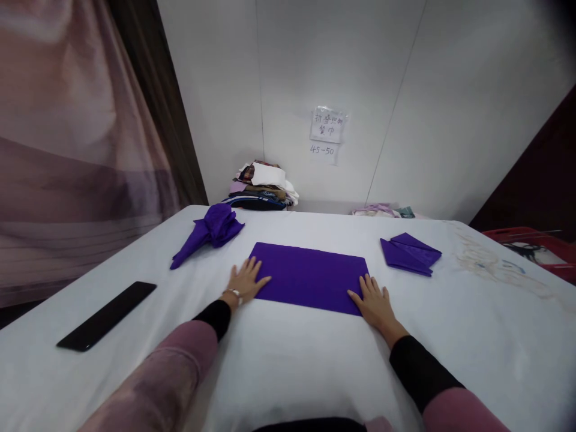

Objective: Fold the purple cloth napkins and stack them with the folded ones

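A purple napkin [310,276] lies flat in front of me as a wide rectangle, its long sides running left to right. My left hand [245,280] rests on its left end, fingers spread. On the right end lies my right hand [374,302], palm down with the fingers apart. Beyond my left hand is a purple napkin shaped like a rose with a pointed stem [209,233]. Right of the rectangle sits another purple napkin [410,253], folded into a flat, angular shape.
A long black tray [108,316] lies at the left on the white-covered table [297,372]. Folded clothes [265,185] are piled at the back by the wall, with more cloth [378,210] to their right. A red basket [535,246] stands past the right edge.
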`<state>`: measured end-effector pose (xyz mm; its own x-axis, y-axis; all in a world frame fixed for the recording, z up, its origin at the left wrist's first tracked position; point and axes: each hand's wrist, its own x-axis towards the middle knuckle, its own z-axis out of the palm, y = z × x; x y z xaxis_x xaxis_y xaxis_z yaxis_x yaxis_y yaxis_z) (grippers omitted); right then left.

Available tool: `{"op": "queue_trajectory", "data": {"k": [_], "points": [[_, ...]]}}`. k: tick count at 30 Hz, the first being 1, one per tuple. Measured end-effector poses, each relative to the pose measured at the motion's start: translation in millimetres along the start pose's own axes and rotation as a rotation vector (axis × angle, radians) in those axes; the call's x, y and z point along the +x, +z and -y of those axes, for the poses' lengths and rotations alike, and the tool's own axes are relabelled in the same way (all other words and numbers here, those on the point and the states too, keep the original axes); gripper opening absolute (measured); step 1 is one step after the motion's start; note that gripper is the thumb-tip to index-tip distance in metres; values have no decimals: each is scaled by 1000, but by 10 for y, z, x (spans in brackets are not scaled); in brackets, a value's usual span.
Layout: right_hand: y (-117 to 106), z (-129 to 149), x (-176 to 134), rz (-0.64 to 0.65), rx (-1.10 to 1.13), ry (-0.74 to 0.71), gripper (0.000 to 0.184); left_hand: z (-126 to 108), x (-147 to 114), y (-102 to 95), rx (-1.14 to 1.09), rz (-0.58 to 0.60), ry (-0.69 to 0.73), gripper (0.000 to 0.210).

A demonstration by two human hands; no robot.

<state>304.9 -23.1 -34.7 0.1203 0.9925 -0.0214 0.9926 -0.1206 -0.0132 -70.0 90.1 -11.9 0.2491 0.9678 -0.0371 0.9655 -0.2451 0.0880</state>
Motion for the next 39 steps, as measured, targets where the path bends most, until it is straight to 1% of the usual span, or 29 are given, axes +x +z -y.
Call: {"op": "queue_trajectory", "data": {"k": [2,3,5,10,12,13,15,16,19,22,24,27,30,32,34,39], "points": [[-6,7,-6,1,-14,-16,58,299,-22,-22,28,-8,-79,76],[-8,11,-10,4,-26,-25,56,393,-32,-24,37,-11,-96,75],[-10,12,-19,16,-54,-33,51,487,-46,-17,44,-16,-102,74],[-43,-25,6,83,-71,-17,47,474,-37,-67,8,21,-132,78],[-89,23,71,72,-35,13,53,424,5,-123,-11,17,-145,78],[-122,86,122,44,-7,25,58,378,40,-151,-17,1,-134,78],[-200,307,262,-21,60,4,70,231,142,-190,-19,-40,-69,75],[-241,460,350,-41,98,-38,73,132,208,-196,-17,-54,-21,73],[-332,1010,657,-33,188,-208,75,-211,437,-154,-9,-44,124,65],[-344,1493,968,-26,240,-292,71,-468,663,-67,-4,-10,188,59],[-314,1695,1143,-13,259,-311,71,-534,785,-15,-2,2,191,56],[-243,1815,1319,31,264,-312,73,-505,915,42,-4,27,171,57],[-178,1751,1392,57,254,-310,74,-433,987,88,-15,45,157,61],[-150,1594,1397,54,245,-288,74,-405,1011,113,-21,42,158,64],[-133,1329,1378,55,233,-223,75,-396,1021,127,-26,37,158,65],[-93,408,1228,49,157,38,74,-409,1013,116,-39,33,159,66]]}}
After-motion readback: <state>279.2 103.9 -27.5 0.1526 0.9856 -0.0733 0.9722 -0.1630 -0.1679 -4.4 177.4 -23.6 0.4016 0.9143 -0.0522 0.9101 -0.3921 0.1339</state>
